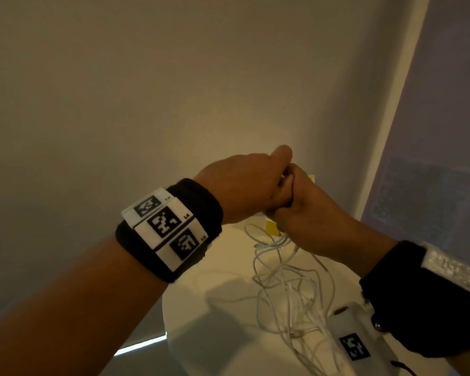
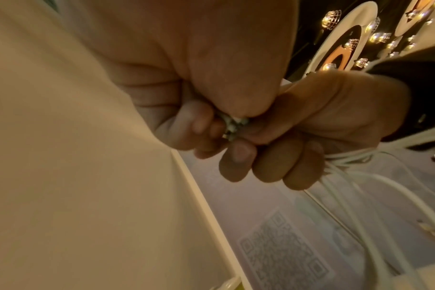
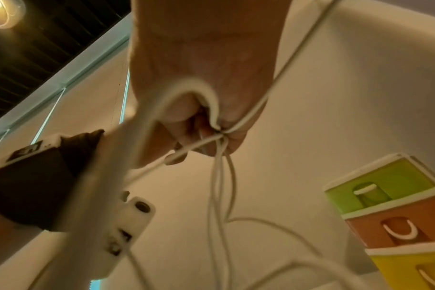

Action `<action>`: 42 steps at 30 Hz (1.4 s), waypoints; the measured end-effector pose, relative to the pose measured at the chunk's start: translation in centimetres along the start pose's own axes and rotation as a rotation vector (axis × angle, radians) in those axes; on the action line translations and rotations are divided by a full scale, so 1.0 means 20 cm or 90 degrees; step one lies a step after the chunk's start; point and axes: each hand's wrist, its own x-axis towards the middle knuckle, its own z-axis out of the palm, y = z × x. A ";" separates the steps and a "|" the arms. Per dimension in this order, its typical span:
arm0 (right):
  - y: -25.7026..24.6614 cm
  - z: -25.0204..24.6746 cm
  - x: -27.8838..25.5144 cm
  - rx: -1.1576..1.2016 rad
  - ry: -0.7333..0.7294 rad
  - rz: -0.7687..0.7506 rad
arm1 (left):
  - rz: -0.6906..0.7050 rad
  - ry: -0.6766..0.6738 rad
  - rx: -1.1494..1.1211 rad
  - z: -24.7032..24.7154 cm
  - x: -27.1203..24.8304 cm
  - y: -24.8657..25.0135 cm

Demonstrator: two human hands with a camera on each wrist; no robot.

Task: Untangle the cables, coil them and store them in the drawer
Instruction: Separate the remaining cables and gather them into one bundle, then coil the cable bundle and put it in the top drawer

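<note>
Both hands are raised together above a round white table (image 1: 206, 335). My left hand (image 1: 280, 185) pinches a bunched part of the white cables (image 2: 234, 125) between thumb and fingers. Touching it from below, my right hand (image 1: 285, 213) has its fingers curled round the same cables (image 3: 221, 135). Several loose white strands hang from my fists in a tangle (image 1: 291, 294) that reaches the tabletop. A small drawer unit (image 3: 385, 196) with green, orange and yellow drawers stands against the wall, all shut; in the head view only a yellow bit (image 1: 272, 228) shows behind my hands.
A plain wall rises right behind the table. A pale panel with a QR code (image 1: 432, 196) stands to the right. A dark cable end (image 1: 404, 367) lies at the table's near right. A window blind hangs to the left.
</note>
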 end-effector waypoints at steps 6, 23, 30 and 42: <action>-0.01 -0.02 0.03 -0.019 0.099 -0.026 | -0.072 0.187 -0.428 -0.04 0.02 0.04; -0.08 -0.13 0.04 0.643 0.124 0.005 | -0.127 -0.198 -0.849 0.17 -0.04 0.11; -0.07 -0.16 0.03 0.609 0.225 0.019 | -0.220 -0.231 -0.981 0.17 -0.04 0.10; 0.05 -0.36 0.01 0.387 0.394 0.004 | -0.180 -0.226 -0.752 0.13 -0.09 0.04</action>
